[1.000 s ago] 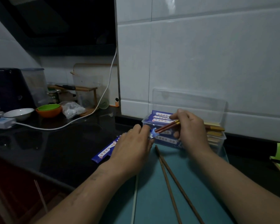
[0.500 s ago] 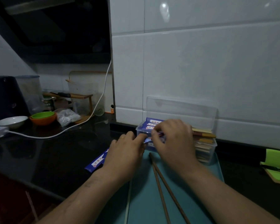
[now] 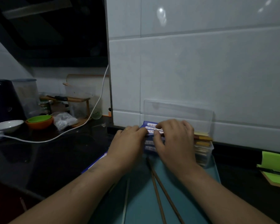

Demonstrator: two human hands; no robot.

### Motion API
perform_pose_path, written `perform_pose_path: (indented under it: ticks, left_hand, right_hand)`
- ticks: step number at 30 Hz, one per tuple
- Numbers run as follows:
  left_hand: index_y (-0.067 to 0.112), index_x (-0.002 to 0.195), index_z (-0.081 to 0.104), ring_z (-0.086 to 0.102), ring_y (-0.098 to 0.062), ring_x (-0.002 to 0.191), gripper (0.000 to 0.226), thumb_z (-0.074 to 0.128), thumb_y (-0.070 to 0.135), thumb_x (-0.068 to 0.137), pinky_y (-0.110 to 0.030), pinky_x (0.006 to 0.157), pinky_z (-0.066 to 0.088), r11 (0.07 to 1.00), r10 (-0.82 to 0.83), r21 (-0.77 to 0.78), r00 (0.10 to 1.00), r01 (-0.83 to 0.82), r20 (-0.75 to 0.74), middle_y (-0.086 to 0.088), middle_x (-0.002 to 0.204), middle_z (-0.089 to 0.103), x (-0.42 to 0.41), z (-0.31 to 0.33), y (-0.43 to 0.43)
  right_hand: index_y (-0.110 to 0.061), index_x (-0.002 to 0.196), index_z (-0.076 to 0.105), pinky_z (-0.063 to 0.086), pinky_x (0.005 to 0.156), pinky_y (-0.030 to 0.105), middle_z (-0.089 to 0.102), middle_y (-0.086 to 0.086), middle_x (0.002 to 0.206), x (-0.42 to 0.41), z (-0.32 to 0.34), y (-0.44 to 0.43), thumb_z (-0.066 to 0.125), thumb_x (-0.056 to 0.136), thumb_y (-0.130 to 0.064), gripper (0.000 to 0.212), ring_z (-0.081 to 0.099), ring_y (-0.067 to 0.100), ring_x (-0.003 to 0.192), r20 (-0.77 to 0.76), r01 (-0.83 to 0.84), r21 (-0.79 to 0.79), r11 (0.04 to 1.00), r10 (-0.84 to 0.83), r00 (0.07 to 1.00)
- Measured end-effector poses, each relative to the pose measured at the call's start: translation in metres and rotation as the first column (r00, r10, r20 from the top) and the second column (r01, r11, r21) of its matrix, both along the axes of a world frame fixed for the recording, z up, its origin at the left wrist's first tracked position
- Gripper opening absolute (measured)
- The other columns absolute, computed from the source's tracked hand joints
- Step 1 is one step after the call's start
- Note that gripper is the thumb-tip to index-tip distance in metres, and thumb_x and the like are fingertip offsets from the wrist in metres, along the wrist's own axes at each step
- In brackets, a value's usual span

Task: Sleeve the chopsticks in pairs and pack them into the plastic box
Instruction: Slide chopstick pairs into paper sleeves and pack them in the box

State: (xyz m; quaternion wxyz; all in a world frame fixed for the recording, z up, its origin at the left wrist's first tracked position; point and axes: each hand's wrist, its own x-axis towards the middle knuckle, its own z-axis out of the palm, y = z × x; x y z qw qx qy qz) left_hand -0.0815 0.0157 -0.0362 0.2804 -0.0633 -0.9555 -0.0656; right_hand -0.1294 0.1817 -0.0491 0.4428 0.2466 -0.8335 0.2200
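Step in hand, in our judgement: seating 1 sleeved pair on top of the load.

On the black counter [image 3: 55,156] lies a teal mat [image 3: 192,191]. At its far edge, against the tiled wall, stands the plastic box [image 3: 207,152] with its clear lid [image 3: 178,110] raised. Both hands work over the box's left half. The right hand [image 3: 176,143] has thumb and fingers curled round the sleeved pair [image 3: 153,131] on top. The left hand [image 3: 128,144] lays its fingertips against that pair's left end. We cannot tell whether it pinches or only presses, since the thumb is hidden.

To do this well, we advise keeping the pair level and parallel to those beneath. The sleeve's end should be pushed flush with the box's left wall. The hands should let go only once the pair sits below the rim, so the lid can close.

Condition of the goods: the box looks nearly full. The stack [image 3: 149,143] shows several blue sleeves with white printed labels at the left. Bare ends [image 3: 202,138], brown and yellowish, project at the right. 2 loose chopsticks [image 3: 158,191], dark brown, lie unsleeved on the mat and converge toward the box. 1 spare sleeve [image 3: 95,162] lies on the counter, partly hidden beneath the left forearm.
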Motion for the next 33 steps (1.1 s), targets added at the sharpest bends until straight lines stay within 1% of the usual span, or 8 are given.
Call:
perform_pose_path:
  ticks: [6, 10, 14, 17, 20, 23, 27, 33]
  left_hand:
    - [0.036, 0.136, 0.064, 0.051, -0.024, 0.111, 0.045, 0.066, 0.02, 0.093, -0.034, 0.088, 0.032, 0.999, -0.039, -0.005, 0.989, 0.039, -0.141, 0.002, 0.117, 0.056, -0.043, 0.007, 0.015]
    - [0.037, 0.134, 0.066, 0.058, -0.024, 0.112, 0.053, 0.066, 0.015, 0.086, -0.036, 0.1, 0.041, 0.99, -0.137, 0.029, 0.99, 0.138, -0.031, 0.003, 0.117, 0.064, -0.069, 0.006, 0.024]
    - [0.029, 0.137, 0.058, 0.067, -0.027, 0.116, 0.043, 0.058, 0.016, 0.095, -0.039, 0.093, 0.053, 0.968, -0.197, 0.187, 0.968, 0.167, 0.153, 0.0, 0.128, 0.07, -0.075, 0.001, 0.029]
    - [0.024, 0.116, 0.055, 0.065, -0.022, 0.102, 0.012, 0.049, 0.024, 0.106, -0.033, 0.077, 0.043, 0.971, -0.15, 0.2, 0.983, 0.127, 0.103, 0.001, 0.111, 0.068, -0.073, -0.007, 0.027]
    - [0.025, 0.13, 0.062, 0.056, -0.016, 0.121, 0.031, 0.04, 0.033, 0.111, -0.034, 0.105, 0.04, 0.982, -0.164, 0.106, 0.986, 0.16, 0.034, 0.003, 0.132, 0.064, -0.07, -0.01, 0.025]
    - [0.029, 0.149, 0.051, 0.042, -0.014, 0.143, 0.042, 0.031, 0.037, 0.113, -0.038, 0.121, 0.028, 0.988, -0.15, 0.05, 0.986, 0.147, 0.074, 0.006, 0.155, 0.05, -0.073, -0.011, 0.023]
    - [0.03, 0.16, 0.035, 0.026, -0.015, 0.155, 0.048, 0.024, 0.039, 0.113, -0.04, 0.127, 0.018, 0.99, -0.135, -0.014, 0.98, 0.138, 0.149, 0.002, 0.168, 0.033, -0.074, -0.01, 0.021]
    - [0.025, 0.156, 0.04, 0.029, -0.018, 0.153, 0.047, 0.025, 0.037, 0.113, -0.041, 0.125, 0.021, 0.988, -0.151, -0.017, 0.972, 0.156, 0.181, -0.001, 0.166, 0.035, -0.072, -0.007, 0.02]
  right_hand:
    - [-0.024, 0.118, 0.065, 0.04, 0.102, 0.044, 0.062, -0.003, 0.112, -0.003, 0.001, 0.003, 0.049, 0.091, -0.025, 0.032, 0.055, 0.023, 0.107, 0.0, 0.126, -0.032, 0.992, -0.126, 0.992]
    - [-0.022, 0.127, 0.063, 0.041, 0.105, 0.044, 0.063, -0.003, 0.115, -0.014, -0.005, 0.004, 0.04, 0.091, -0.028, 0.043, 0.057, 0.022, 0.108, 0.11, 0.217, 0.052, 0.975, -0.222, 0.969]
    - [-0.024, 0.113, 0.069, 0.043, 0.105, 0.047, 0.071, -0.003, 0.105, -0.024, -0.014, 0.005, 0.028, 0.093, -0.034, 0.047, 0.064, 0.021, 0.1, 0.19, 0.244, 0.153, 0.958, -0.27, 0.944]
    - [-0.027, 0.106, 0.071, 0.042, 0.108, 0.048, 0.074, -0.006, 0.103, -0.027, -0.015, 0.005, 0.024, 0.094, -0.038, 0.049, 0.066, 0.019, 0.1, 0.211, 0.252, 0.175, 0.952, -0.286, 0.935]
    - [-0.025, 0.111, 0.071, 0.039, 0.11, 0.052, 0.073, -0.005, 0.113, -0.029, -0.016, 0.005, 0.028, 0.095, -0.04, 0.049, 0.065, 0.019, 0.111, 0.218, 0.254, 0.177, 0.951, -0.289, 0.932]
    - [-0.025, 0.119, 0.069, 0.04, 0.11, 0.054, 0.068, -0.003, 0.123, -0.031, -0.016, 0.005, 0.032, 0.094, -0.039, 0.047, 0.06, 0.022, 0.118, 0.212, 0.256, 0.172, 0.951, -0.289, 0.933]
    - [-0.03, 0.129, 0.065, 0.037, 0.114, 0.048, 0.067, -0.007, 0.13, -0.031, -0.016, 0.007, 0.019, 0.098, -0.043, 0.057, 0.058, 0.017, 0.123, 0.227, 0.224, 0.22, 0.949, -0.273, 0.935]
    - [-0.028, 0.126, 0.067, 0.038, 0.11, 0.05, 0.069, -0.006, 0.128, -0.032, -0.016, 0.007, 0.019, 0.098, -0.041, 0.056, 0.06, 0.019, 0.121, 0.235, 0.232, 0.226, 0.946, -0.284, 0.93]
